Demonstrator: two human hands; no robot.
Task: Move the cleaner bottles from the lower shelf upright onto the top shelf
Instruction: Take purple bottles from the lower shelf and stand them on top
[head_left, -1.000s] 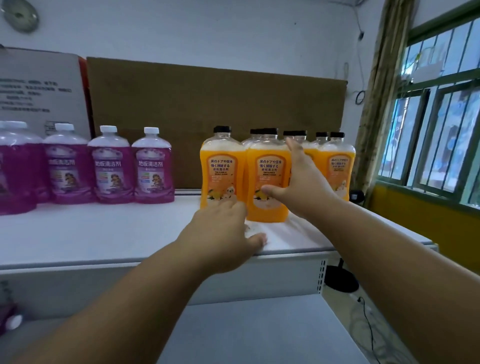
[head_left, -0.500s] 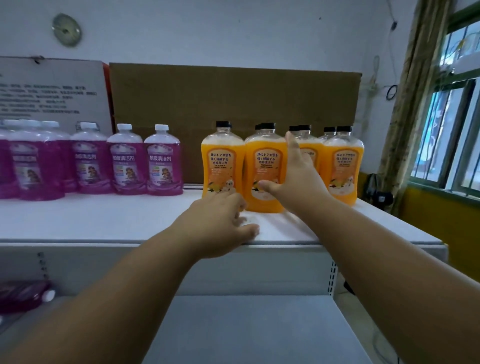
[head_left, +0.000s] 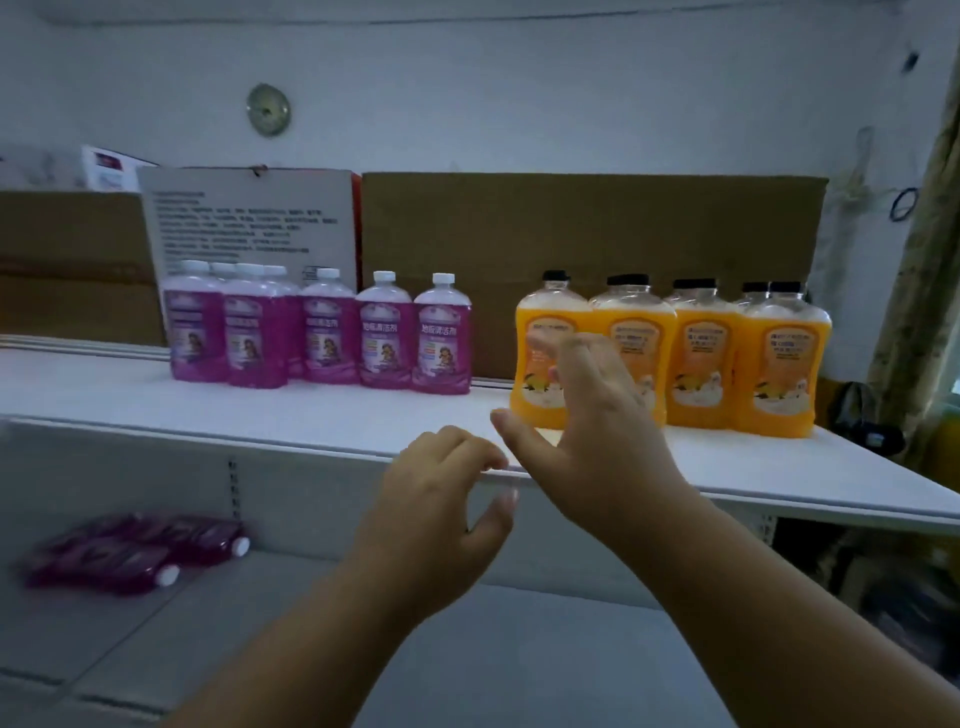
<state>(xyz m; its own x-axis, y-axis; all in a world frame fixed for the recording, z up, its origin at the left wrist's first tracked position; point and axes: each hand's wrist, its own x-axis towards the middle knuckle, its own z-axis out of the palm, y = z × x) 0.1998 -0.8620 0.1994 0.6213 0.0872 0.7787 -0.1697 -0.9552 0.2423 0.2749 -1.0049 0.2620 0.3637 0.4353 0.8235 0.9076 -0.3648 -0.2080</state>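
Both hands hang in front of the top shelf (head_left: 311, 426), holding nothing: the left hand (head_left: 441, 499) loosely curled with a released grip, the right hand (head_left: 592, 426) spread. Just beyond the right hand stand orange bottles (head_left: 691, 358), nearly full. Upright purple bottles (head_left: 384, 338) stand farther left. Below left of the left hand, two purple bottles (head_left: 135, 551) lie on the lower shelf (head_left: 249, 613).

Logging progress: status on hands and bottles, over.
Left hand and right hand open, holding nothing. Two purple bottles lying on lower shelf. Nothing blocking them.
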